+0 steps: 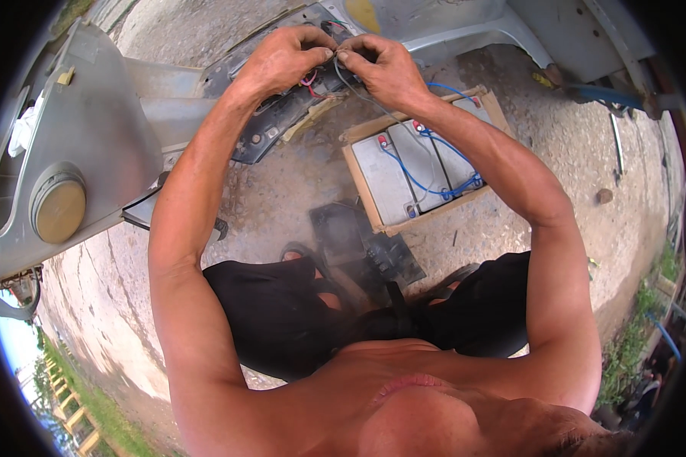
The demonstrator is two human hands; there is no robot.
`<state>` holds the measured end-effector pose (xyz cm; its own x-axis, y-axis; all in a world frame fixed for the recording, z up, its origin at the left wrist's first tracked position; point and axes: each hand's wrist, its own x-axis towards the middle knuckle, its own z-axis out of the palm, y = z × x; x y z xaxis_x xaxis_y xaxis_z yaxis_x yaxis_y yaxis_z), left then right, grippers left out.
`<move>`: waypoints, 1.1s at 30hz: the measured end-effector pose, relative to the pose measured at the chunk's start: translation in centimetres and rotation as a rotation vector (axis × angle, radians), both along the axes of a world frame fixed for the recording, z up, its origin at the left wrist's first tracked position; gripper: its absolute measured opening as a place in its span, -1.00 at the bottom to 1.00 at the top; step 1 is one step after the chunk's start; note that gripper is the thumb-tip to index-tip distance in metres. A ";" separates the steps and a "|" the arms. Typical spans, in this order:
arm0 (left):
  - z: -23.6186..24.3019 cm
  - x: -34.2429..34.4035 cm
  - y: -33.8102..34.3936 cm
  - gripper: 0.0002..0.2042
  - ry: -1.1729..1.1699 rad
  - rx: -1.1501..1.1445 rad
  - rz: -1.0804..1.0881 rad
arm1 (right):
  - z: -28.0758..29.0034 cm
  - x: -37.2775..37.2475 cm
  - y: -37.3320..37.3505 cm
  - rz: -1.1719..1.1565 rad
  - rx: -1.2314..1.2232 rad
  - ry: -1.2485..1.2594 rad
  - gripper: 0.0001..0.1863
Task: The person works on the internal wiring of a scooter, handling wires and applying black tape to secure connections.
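My left hand and my right hand meet at the top of the view, fingertips pinched together on thin wires that come out of a black plastic vehicle panel. Red and pink wires show under my left hand. Below my right forearm stands a cardboard box with grey batteries linked by blue wires.
A grey vehicle body panel with a round yellowish lamp fills the left. A black part lies on the concrete ground in front of my knees. More grey bodywork and a blue hose lie at the top right. Grass edges the ground at right.
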<state>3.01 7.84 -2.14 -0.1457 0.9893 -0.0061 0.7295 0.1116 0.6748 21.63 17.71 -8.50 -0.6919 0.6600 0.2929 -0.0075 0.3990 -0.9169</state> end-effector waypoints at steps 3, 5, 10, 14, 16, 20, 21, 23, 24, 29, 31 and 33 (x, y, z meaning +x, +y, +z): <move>0.2 0.3 -0.2 -0.70 -0.002 -0.026 0.047 | -0.1 0.0 0.0 -0.002 0.018 0.016 -0.69; 0.2 0.5 -0.3 -0.70 0.008 -0.001 0.058 | 0.0 -0.1 0.5 0.010 0.004 -0.025 -0.69; -0.4 1.5 -0.8 -0.80 0.317 0.435 -0.018 | 1.3 -0.6 0.8 -0.011 -0.068 -0.185 -0.66; -1.8 3.2 -1.6 -0.86 0.581 0.649 -0.053 | 3.0 -0.2 1.2 0.018 -0.276 -0.313 -0.66; -2.5 3.8 -1.9 -0.84 0.608 0.619 -0.046 | 2.4 -0.3 2.3 0.079 -0.440 -0.268 -0.65; -3.6 5.0 -2.2 -0.75 0.640 0.630 -0.056 | 1.9 1.0 2.3 0.143 -0.692 -0.206 -0.59; -3.7 5.0 -2.1 -0.76 0.649 0.619 -0.034 | 2.3 1.1 2.3 0.144 -0.691 -0.206 -0.59; -3.7 5.2 -1.9 -0.78 0.654 0.611 -0.013 | 3.2 1.7 2.5 0.154 -0.684 -0.256 -0.60; -3.7 5.2 -1.8 -0.81 0.659 0.601 -0.002 | 3.7 1.9 2.6 0.153 -0.681 -0.257 -0.60; -3.8 4.8 -1.4 -0.87 0.641 0.615 0.017 | 5.3 3.6 2.8 0.396 -0.864 -0.160 -0.61; -3.7 4.7 -1.3 -0.88 0.620 0.576 0.023 | 4.9 4.2 2.3 0.394 -0.804 -0.108 -0.56; -3.6 5.0 -1.1 -0.90 0.592 0.597 0.028 | 4.2 4.5 2.9 0.428 -0.668 -0.099 -0.42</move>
